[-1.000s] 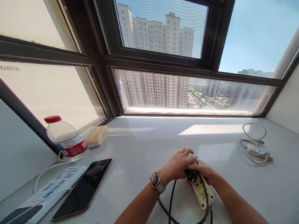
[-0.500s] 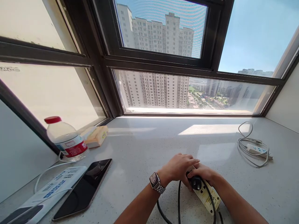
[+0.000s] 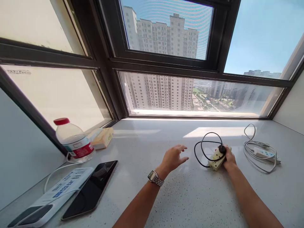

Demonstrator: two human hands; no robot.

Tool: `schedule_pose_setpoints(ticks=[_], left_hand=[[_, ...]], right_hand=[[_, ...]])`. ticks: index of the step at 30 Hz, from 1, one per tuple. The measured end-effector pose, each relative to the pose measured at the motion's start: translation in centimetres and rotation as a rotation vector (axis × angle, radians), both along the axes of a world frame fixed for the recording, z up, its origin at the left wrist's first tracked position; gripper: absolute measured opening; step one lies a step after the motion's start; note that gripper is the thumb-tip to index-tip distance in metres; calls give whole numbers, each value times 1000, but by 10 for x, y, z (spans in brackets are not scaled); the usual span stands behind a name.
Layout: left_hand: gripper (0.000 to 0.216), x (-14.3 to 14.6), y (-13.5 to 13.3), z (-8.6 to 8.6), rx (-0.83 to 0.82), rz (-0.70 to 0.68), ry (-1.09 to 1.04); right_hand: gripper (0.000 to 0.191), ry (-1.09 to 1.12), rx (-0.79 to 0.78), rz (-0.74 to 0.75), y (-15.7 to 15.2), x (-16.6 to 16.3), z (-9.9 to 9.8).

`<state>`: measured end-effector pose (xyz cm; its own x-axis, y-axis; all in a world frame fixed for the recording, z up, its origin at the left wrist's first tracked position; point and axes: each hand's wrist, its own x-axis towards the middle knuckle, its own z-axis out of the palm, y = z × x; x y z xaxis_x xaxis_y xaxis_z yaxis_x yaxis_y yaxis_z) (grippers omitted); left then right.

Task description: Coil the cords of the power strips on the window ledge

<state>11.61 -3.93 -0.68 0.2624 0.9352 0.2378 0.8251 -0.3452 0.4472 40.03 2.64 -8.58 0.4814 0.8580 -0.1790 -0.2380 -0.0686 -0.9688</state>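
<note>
A yellowed power strip [image 3: 215, 161] is gripped in my right hand [image 3: 230, 158], its fingers round the far right end. The strip's black plug [image 3: 222, 149] sits on that end, and its black cord [image 3: 201, 143] loops out to the left over the counter. My left hand [image 3: 174, 157], with a metal-banded watch [image 3: 155, 178] on the wrist, hovers to the left of the strip. Its thumb and fingers are apart with nothing between them. Whether the plug is pushed into a socket I cannot tell.
At right lies a white power strip [image 3: 263, 153] with its coiled cord. On the left are a bottle [image 3: 79, 144] with a red cap, a tissue pack [image 3: 104, 138], a dark tablet [image 3: 91, 190] and a white box [image 3: 64, 190]. Windows border the stone counter [image 3: 152, 133].
My left hand has let go of the power strip and drawn back to the left. My right hand has carried the strip and its cord farther away, towards the window and slightly right.
</note>
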Motion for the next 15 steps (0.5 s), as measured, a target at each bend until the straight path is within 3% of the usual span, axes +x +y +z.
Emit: schedule_pose_setpoints(ticks=[2, 4, 8, 11, 15], left_hand=[[36, 2, 1, -4, -18, -14, 4], [34, 4, 1, -8, -27, -31, 8], [32, 6, 1, -11, -44, -38, 34], [31, 6, 1, -11, -57, -47, 55], [30, 7, 1, -12, -54, -57, 70]], right_hand=[[43, -148, -53, -306, 15, 25, -5], [55, -194, -111, -449, 24, 48, -8], [77, -284, -202, -581, 23, 77, -9], [87, -512, -224, -644, 13, 79, -8], [76, -883, -48, -662, -3, 59, 0]])
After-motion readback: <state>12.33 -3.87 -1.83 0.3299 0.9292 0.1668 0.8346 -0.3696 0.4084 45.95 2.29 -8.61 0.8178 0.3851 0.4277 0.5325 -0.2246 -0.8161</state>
